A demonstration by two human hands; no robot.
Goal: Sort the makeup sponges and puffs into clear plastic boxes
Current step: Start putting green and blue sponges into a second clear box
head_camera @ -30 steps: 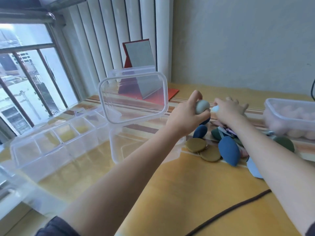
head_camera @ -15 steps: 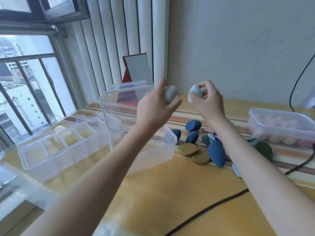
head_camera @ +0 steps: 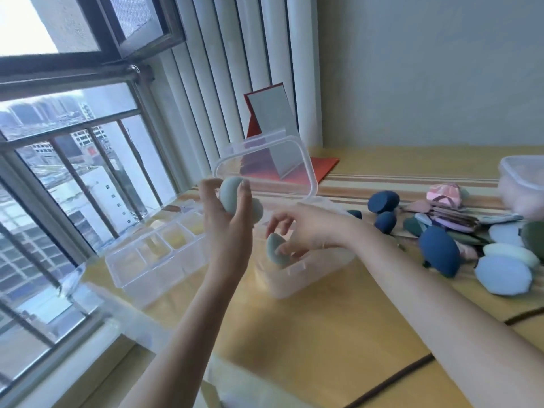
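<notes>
My left hand (head_camera: 228, 228) is raised above the yellow surface (head_camera: 323, 334), its fingers (head_camera: 244, 195) and thumb curled round a pale grey-green egg-shaped makeup sponge (head_camera: 231, 195), with what looks like a second sponge of the same colour tucked behind it in the palm. My right hand (head_camera: 306, 228) reaches across to the left and hangs over the open clear plastic box (head_camera: 294, 285); its curled fingertips pinch another grey-green teardrop sponge (head_camera: 276, 250), which sits just inside the box's mouth, above the floor of the box as far as I can tell. The box's hinged clear lid (head_camera: 265, 166) stands upright behind both hands.

To the left of that box, touching or nearly touching it, lies a long clear compartment organiser (head_camera: 153, 254) with several small cells; some hold yellowish things I cannot make out. Off to the right on the surface is the loose pile: dark navy teardrop sponges (head_camera: 438, 251), a light blue flat-faceted puff (head_camera: 497, 275), a pale mint puff (head_camera: 509, 254), a dark green puff at the frame edge, and a heap of flat pastel puffs and pink wrappers (head_camera: 444, 192) behind them. A second clear lidded tub (head_camera: 521, 184) with pinkish contents stands at the far right. A red folding mirror (head_camera: 270, 113) leans at the back by the white vertical blinds, and a dark cable (head_camera: 391, 381) runs across the near surface.
</notes>
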